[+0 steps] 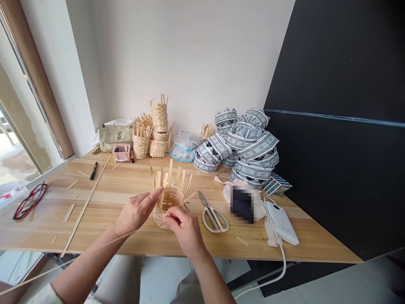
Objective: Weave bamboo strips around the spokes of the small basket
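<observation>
On the pine table [104, 198] stands a small woven bamboo basket [167, 209], its unwoven upright stakes fanning out at the top. My left hand [136, 213] is at its left side, with the fingertips against the stakes. My right hand [186, 230] is at the front wall, its fingers pinched on a thin bamboo strand [72, 257]. That strand runs from the weave, past my left forearm, and out over the table's front edge toward the lower left. My right hand hides part of the basket's wall.
Right of the basket lie scissors [214, 214], a cloth bag [243, 202] and a white power bank [281, 222] with its cable. Further back are several woven baskets [158, 131] and a pile of patterned bands [247, 145]. Red glasses [31, 200] and loose bamboo strips [69, 213] lie left.
</observation>
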Action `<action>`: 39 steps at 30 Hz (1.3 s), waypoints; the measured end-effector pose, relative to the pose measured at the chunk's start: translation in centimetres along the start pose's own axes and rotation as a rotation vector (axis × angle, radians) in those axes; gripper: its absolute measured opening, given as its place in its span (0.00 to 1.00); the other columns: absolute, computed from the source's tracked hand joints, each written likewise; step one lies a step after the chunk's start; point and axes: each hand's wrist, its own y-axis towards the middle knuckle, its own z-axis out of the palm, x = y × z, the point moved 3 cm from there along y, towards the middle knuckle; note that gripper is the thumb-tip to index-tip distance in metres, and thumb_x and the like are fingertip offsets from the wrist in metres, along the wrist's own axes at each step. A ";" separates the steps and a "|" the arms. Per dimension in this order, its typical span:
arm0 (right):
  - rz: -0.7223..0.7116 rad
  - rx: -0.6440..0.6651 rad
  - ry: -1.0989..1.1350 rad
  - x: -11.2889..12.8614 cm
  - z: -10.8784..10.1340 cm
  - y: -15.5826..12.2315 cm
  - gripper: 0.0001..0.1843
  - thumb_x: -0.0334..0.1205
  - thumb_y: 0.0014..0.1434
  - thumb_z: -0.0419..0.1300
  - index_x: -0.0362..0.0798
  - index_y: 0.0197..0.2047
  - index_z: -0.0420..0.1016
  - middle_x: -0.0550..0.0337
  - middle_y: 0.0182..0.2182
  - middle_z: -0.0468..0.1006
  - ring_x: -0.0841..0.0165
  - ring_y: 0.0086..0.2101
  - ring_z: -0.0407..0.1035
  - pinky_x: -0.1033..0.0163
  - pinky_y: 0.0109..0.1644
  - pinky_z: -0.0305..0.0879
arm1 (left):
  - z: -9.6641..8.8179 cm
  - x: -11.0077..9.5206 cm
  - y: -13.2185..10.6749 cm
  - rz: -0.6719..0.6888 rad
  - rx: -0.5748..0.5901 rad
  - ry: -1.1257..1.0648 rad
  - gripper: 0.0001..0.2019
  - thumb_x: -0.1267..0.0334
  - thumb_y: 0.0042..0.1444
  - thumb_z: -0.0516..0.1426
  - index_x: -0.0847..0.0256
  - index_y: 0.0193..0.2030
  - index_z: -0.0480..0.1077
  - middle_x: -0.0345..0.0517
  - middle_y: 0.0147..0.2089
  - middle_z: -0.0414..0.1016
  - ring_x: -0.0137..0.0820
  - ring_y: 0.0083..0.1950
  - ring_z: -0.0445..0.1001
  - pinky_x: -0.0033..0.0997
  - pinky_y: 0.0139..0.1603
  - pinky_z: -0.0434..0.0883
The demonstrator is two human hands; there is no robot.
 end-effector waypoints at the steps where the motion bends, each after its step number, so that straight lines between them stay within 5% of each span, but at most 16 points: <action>1: -0.004 -0.009 0.001 0.0 0.0 0.0 0.07 0.31 0.53 0.54 0.49 0.25 0.70 0.66 0.19 0.72 0.73 0.21 0.64 0.70 0.27 0.57 | 0.0 0.1 0.0 -0.014 -0.010 -0.003 0.22 0.69 0.60 0.48 0.60 0.62 0.55 0.41 0.25 0.73 0.27 0.22 0.69 0.23 0.25 0.64; 6: -0.023 -0.019 0.009 0.1 0.4 -0.1 0.08 0.30 0.53 0.54 0.49 0.24 0.69 0.67 0.18 0.72 0.73 0.21 0.64 0.70 0.27 0.56 | -0.3 0.5 0.6 -0.210 0.017 -0.129 0.17 0.66 0.59 0.48 0.61 0.55 0.66 0.39 0.21 0.68 0.26 0.20 0.64 0.23 0.23 0.60; 10: -0.021 -0.026 0.021 0.0 0.4 -0.2 0.07 0.30 0.53 0.55 0.48 0.25 0.69 0.66 0.19 0.72 0.73 0.21 0.64 0.70 0.26 0.56 | -0.7 0.7 1.7 -0.432 0.178 -0.589 0.13 0.63 0.58 0.48 0.60 0.44 0.72 0.35 0.19 0.60 0.23 0.19 0.56 0.21 0.21 0.57; 15: -0.002 -0.048 -0.027 -0.3 0.4 -0.6 0.06 0.32 0.53 0.56 0.48 0.26 0.70 0.65 0.20 0.73 0.72 0.22 0.65 0.70 0.27 0.58 | -0.8 0.2 1.6 -0.498 0.320 -1.077 0.08 0.59 0.49 0.60 0.62 0.29 0.70 0.39 0.26 0.63 0.26 0.28 0.61 0.25 0.29 0.62; 23: -0.062 -0.025 -0.188 -0.1 1.3 -1.1 0.02 0.35 0.53 0.60 0.49 0.29 0.71 0.64 0.22 0.77 0.72 0.23 0.70 0.70 0.28 0.59 | 0.3 -0.5 -1.2 -0.630 -0.137 -0.991 0.13 0.58 0.52 0.58 0.61 0.22 0.63 0.40 0.28 0.63 0.30 0.33 0.62 0.28 0.35 0.61; 29: -0.149 -0.053 -0.375 0.0 1.6 -1.2 0.05 0.34 0.54 0.59 0.48 0.27 0.69 0.64 0.21 0.77 0.73 0.21 0.69 0.69 0.26 0.56 | 0.6 -0.8 -2.1 -0.779 -0.164 -0.910 0.10 0.59 0.58 0.51 0.60 0.35 0.69 0.43 0.34 0.69 0.33 0.39 0.67 0.31 0.43 0.64; 33: -0.171 -0.108 -0.405 0.0 1.5 -1.2 0.09 0.33 0.56 0.55 0.48 0.24 0.69 0.64 0.18 0.74 0.73 0.19 0.67 0.69 0.25 0.54 | 1.3 -0.9 -2.8 -0.925 -0.180 -1.177 0.11 0.59 0.54 0.53 0.62 0.34 0.73 0.49 0.40 0.70 0.37 0.44 0.68 0.36 0.46 0.67; 39: -0.131 -0.131 -0.394 -0.1 1.5 -1.2 0.13 0.38 0.60 0.53 0.48 0.25 0.68 0.63 0.18 0.75 0.73 0.20 0.67 0.69 0.25 0.54 | 2.1 -2.2 -3.3 -1.079 -0.284 -1.520 0.10 0.62 0.51 0.54 0.64 0.36 0.74 0.50 0.38 0.71 0.34 0.39 0.71 0.35 0.44 0.70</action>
